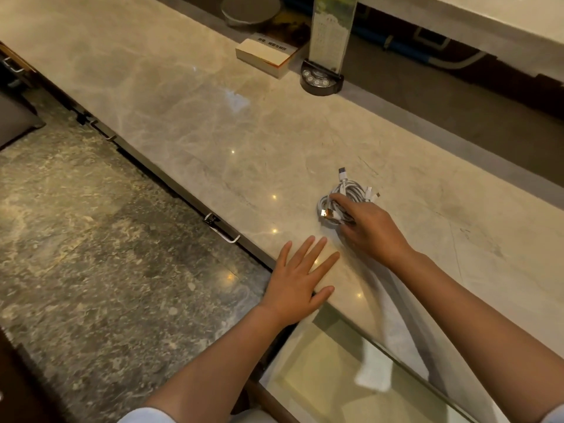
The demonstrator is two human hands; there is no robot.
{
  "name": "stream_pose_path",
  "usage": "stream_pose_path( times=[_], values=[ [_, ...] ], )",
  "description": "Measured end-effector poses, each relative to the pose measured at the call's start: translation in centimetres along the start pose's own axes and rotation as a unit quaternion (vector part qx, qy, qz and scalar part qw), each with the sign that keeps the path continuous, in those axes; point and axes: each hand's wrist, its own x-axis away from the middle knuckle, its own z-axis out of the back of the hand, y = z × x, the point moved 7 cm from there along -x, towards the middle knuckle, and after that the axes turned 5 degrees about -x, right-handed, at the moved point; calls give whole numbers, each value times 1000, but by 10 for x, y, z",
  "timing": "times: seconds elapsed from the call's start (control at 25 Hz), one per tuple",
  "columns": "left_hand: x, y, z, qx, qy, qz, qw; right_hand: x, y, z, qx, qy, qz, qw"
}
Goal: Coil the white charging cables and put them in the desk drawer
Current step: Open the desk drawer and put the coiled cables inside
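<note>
Notepad block (266,53) beside sign stand (322,78)

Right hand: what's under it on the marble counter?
The right hand rests on a bundle of coiled white charging cables, plugs sticking out. The hand covers the bundle's near side.

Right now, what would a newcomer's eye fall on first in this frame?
First, the bundle of white cables on the marble desk, with the right hand closing over it. Next, the left hand lying flat and open at the desk's near edge. Further back, a paper block and a sign stand sit by the far edge.
</note>
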Motion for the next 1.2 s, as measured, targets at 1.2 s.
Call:
stream_pose_path(
  times=[1.2],
  values=[
    [-1, 2, 0, -24, -109, -39, 993, 256, -110, -48, -8, 113, -329, 938]
  ],
)
